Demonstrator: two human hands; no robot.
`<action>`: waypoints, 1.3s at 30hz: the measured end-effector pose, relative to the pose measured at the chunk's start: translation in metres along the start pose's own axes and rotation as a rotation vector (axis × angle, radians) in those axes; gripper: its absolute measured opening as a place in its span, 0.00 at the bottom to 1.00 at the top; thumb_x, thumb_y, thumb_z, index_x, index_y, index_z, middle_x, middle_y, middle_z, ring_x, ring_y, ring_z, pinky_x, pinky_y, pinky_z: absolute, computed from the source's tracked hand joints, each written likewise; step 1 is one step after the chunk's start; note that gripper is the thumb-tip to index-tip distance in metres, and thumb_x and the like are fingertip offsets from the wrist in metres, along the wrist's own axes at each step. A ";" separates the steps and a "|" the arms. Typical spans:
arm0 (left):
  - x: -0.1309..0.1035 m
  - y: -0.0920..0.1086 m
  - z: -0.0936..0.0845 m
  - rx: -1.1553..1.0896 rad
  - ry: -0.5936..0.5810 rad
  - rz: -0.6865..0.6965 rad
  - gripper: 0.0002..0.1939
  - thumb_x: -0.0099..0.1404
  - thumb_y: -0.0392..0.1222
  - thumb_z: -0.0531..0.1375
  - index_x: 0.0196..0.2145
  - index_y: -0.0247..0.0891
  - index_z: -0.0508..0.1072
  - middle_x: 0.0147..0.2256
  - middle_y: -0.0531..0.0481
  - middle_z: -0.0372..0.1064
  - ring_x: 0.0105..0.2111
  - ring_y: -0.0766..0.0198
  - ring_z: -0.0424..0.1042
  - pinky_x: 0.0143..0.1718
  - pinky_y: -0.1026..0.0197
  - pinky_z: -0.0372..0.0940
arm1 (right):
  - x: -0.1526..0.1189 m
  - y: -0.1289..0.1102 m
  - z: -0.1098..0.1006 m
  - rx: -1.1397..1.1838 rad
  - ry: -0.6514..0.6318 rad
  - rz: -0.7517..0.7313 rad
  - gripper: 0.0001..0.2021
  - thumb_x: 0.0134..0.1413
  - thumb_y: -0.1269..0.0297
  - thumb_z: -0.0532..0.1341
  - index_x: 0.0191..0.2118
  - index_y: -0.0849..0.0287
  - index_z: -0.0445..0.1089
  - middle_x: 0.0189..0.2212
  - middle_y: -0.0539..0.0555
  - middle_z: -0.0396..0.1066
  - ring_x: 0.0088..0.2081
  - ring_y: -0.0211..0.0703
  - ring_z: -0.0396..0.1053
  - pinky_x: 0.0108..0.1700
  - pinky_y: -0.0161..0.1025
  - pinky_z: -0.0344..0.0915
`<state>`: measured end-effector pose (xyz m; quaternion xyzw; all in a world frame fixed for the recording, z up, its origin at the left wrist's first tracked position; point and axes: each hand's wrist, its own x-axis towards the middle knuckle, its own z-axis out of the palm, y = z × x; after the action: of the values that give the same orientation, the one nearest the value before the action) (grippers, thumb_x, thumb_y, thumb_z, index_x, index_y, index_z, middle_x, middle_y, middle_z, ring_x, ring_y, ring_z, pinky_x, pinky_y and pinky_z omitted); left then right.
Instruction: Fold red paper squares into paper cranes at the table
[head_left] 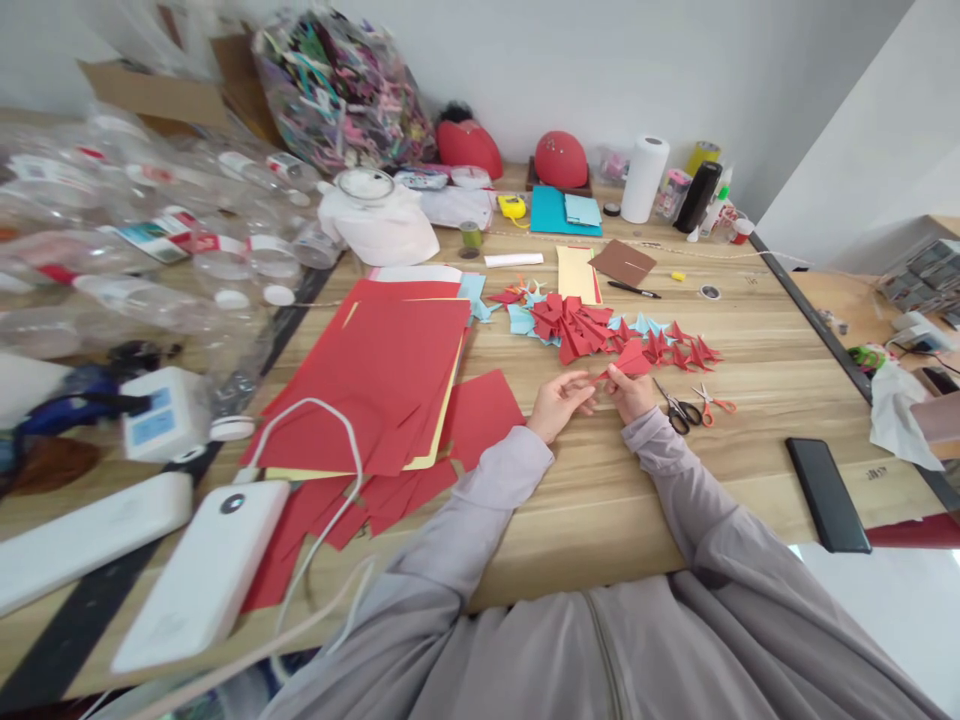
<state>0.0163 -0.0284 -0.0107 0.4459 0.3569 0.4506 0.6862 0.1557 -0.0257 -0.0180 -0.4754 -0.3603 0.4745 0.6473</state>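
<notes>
A piece of folded red paper (632, 359) is held between my two hands, above the table in the middle of the head view. My right hand (631, 396) pinches it with thumb and fingertips. At its narrow left tip, the fingers of my left hand (561, 405) are closed on the paper. Just beyond lies a pile of folded red paper pieces (574, 325), mixed with light blue ones. A row of small pointed red paper shapes (694, 352) extends to the right. Black-handled scissors (681, 412) and orange-handled scissors (709, 403) lie by my right wrist.
Red paper sheets (390, 350) are stacked at left, with a white power bank (202, 570) and its cable nearer me. Many plastic bottles (165, 260) crowd the far left. A black phone (827, 493) rests at right. A paper roll (645, 180) stands at the back.
</notes>
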 end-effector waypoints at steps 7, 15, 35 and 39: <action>0.001 -0.004 -0.004 0.110 -0.025 0.004 0.17 0.49 0.50 0.65 0.26 0.31 0.71 0.19 0.50 0.70 0.19 0.67 0.70 0.25 0.63 0.68 | -0.004 0.002 0.002 -0.085 -0.030 -0.033 0.17 0.31 0.55 0.70 0.18 0.60 0.63 0.12 0.44 0.61 0.16 0.31 0.56 0.20 0.33 0.54; -0.001 0.001 -0.004 0.058 -0.011 -0.058 0.18 0.46 0.50 0.67 0.25 0.31 0.72 0.22 0.48 0.72 0.19 0.65 0.70 0.24 0.61 0.68 | -0.005 -0.002 -0.001 -0.063 -0.179 -0.019 0.14 0.30 0.59 0.70 0.19 0.61 0.66 0.16 0.47 0.66 0.19 0.33 0.61 0.23 0.34 0.58; -0.007 -0.017 -0.011 -0.159 -0.125 0.183 0.32 0.50 0.64 0.59 0.41 0.33 0.73 0.39 0.40 0.73 0.44 0.51 0.70 0.42 0.54 0.66 | -0.018 -0.001 -0.008 -1.477 0.069 -0.972 0.08 0.50 0.72 0.56 0.23 0.59 0.68 0.19 0.52 0.65 0.25 0.39 0.59 0.31 0.39 0.51; -0.008 -0.014 -0.008 -0.077 0.024 0.110 0.27 0.47 0.53 0.66 0.41 0.33 0.72 0.37 0.43 0.73 0.39 0.56 0.72 0.39 0.57 0.67 | -0.020 -0.009 -0.004 -1.561 0.035 -1.190 0.11 0.53 0.72 0.54 0.22 0.58 0.65 0.18 0.51 0.63 0.25 0.39 0.58 0.32 0.40 0.48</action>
<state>0.0111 -0.0365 -0.0259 0.4328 0.3225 0.5062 0.6726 0.1561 -0.0465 -0.0108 -0.5174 -0.7439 -0.3079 0.2900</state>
